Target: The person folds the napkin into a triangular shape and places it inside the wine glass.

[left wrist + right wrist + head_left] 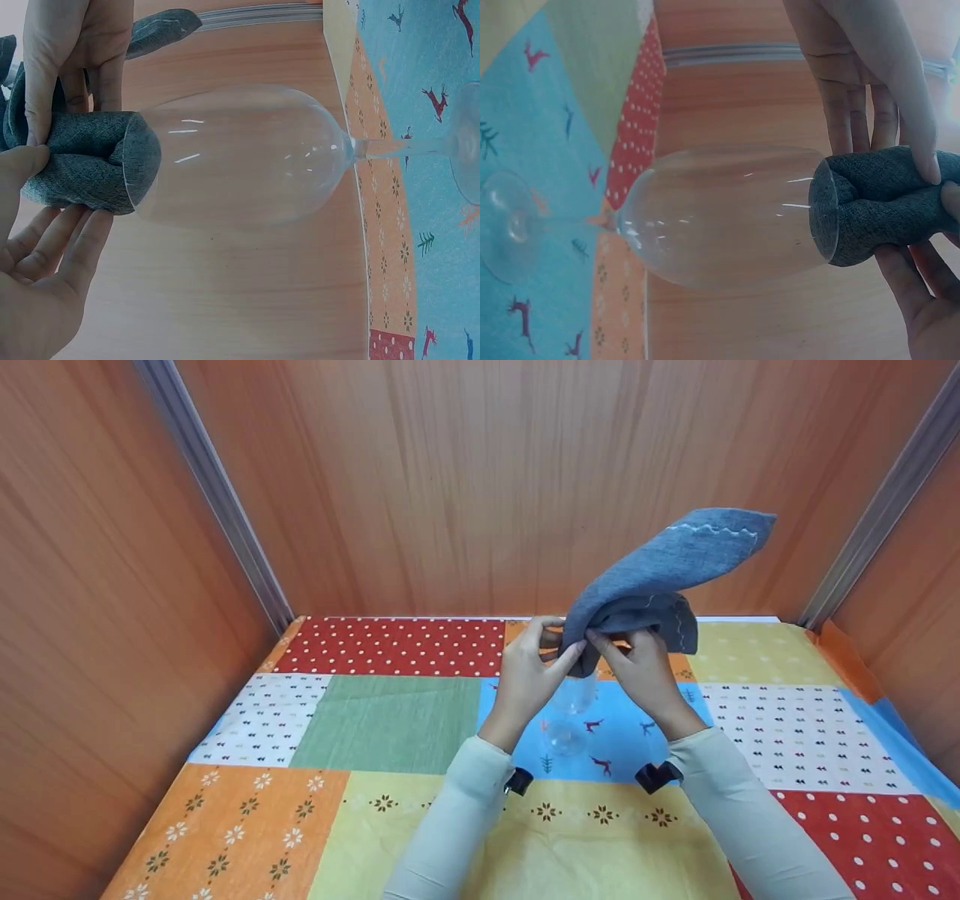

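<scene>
A grey-blue cloth napkin (675,556) with white wavy stitching is gathered into a folded roll at its lower end, while its loose points fan up and to the right. My left hand (521,679) pinches the roll from the left, thumb in front and fingers behind. From the other side my right hand (646,679) grips the same roll, its thumb close to the left one. Below stands a clear stemmed wine glass (240,161), upright. In both wrist views the roll's end is at the glass's rim; how far it reaches inside is hard to tell.
The glass's round foot (564,738) rests on a blue patch of the patchwork tablecloth (390,720). Wood-grain panels (480,487) close off the back and both sides, with grey metal strips (217,487) at the corners. A dark wrist device (658,777) sits at each cuff.
</scene>
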The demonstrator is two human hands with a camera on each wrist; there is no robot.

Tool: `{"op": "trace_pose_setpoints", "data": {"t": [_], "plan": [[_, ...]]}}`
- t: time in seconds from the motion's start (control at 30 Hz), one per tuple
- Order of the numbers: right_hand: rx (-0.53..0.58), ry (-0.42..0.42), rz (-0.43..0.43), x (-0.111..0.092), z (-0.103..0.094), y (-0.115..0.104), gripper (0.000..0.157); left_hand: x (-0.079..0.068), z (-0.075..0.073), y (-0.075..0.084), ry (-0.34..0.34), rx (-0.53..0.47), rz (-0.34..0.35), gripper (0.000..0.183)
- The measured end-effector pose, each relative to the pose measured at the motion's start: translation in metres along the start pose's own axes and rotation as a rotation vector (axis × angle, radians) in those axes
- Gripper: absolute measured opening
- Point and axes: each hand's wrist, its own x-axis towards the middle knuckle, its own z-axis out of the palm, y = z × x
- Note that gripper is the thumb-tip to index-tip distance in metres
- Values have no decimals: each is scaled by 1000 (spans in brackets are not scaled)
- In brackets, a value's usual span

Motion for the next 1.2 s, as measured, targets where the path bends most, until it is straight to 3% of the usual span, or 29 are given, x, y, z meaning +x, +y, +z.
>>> {"op": "trace_pose_setpoints", "data": {"t": [0.4,0.67,0.97,1.2], "plan": [[-49,-59,56,-3,2,1,35,-2,-3,-2,-23,41,-12,37],[-119,-67,88,-5,1,4,31,-1,-1,-3,-59,145,-45,32],[-206,-86,37,-5,2,10,29,-4,-1,-5,-75,273,-63,17],[-226,-95,16,-7,3,14,25,-9,0,-10,-44,354,-12,11]]}}
